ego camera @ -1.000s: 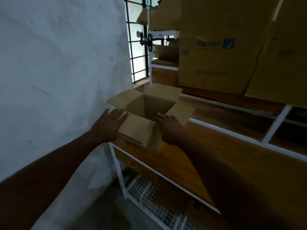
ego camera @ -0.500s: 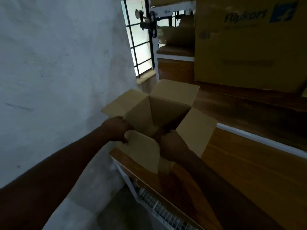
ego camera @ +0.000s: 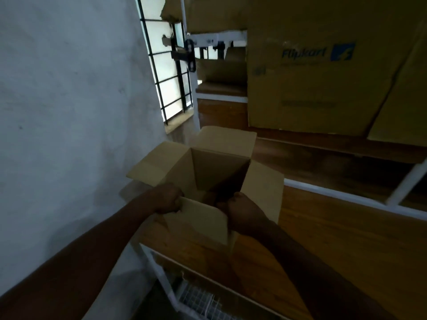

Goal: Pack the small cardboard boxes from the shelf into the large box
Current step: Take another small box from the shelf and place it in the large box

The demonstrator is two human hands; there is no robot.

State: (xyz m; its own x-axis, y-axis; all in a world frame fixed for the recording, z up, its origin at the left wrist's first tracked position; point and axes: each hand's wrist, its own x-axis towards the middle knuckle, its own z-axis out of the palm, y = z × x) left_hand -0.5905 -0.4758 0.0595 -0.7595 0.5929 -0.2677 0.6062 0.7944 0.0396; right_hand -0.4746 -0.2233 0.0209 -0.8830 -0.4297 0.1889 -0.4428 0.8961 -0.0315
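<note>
An open cardboard box (ego camera: 217, 172) with its four flaps spread stands at the left end of a wooden shelf board (ego camera: 335, 229). My left hand (ego camera: 167, 199) is closed on the left corner of the box's near flap. My right hand (ego camera: 242, 210) is closed on the right corner of the same flap, its fingers reaching into the opening. The inside of the box looks dark and I see nothing in it.
A white wall (ego camera: 69, 112) runs close along the left. A barred window (ego camera: 166, 72) is behind the box. Big cardboard cartons (ego camera: 323, 72), one with blue print, fill the shelf at the back right. White shelf frame (ego camera: 346, 195) and a wire rack (ego camera: 201, 301) lie below.
Both hands went from resting flat on the box's near side to gripping its near flap. The box has come nearer and fills more of the view.
</note>
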